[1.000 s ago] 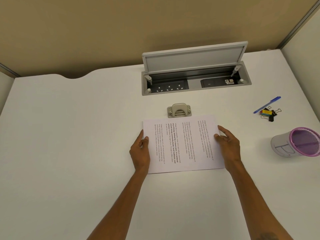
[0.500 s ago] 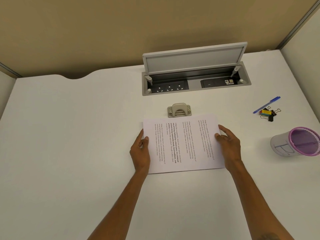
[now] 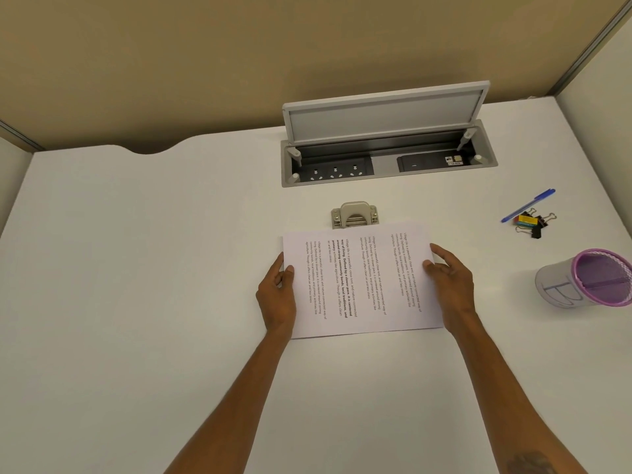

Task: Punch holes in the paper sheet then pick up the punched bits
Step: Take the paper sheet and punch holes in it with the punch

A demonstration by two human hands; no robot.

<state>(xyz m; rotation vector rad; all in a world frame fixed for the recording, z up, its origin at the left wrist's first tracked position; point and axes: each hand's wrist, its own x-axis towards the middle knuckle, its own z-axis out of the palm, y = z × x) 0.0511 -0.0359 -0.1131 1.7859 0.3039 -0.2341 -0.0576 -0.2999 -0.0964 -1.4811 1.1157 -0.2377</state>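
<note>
The paper sheet (image 3: pixel 359 278) lies flat on the white worktop (image 3: pixel 136 302), turned sideways so the printed lines run up and down. Its far edge sits right at the mouth of the small grey hole punch (image 3: pixel 354 215), which stands just behind it. I cannot tell if the edge is already inside the slot.

The left hand (image 3: pixel 277 295) pinches the left edge of the sheet, thumb on top and the other fingers hidden under or beside it. The right hand (image 3: pixel 451 285) holds the right edge with the fingers bent over the paper. Both hands are partly closed on the sheet.

Since a moment ago the sheet has slid a tiny bit closer to the hole punch, and the hands have hardly moved. That looks like the lining-up step, so no holes are made yet and there are no little paper bits to pick up. Next, the sheet likely needs one more small push into the punch, then a press down on top.

Farther away, an open socket box (image 3: pixel 386 145) sits in the worktop. Off to the right lie a blue pen (image 3: pixel 528 205), some binder clips (image 3: pixel 533 222) and a purple mesh cup (image 3: pixel 588 280) tipped on its side.
</note>
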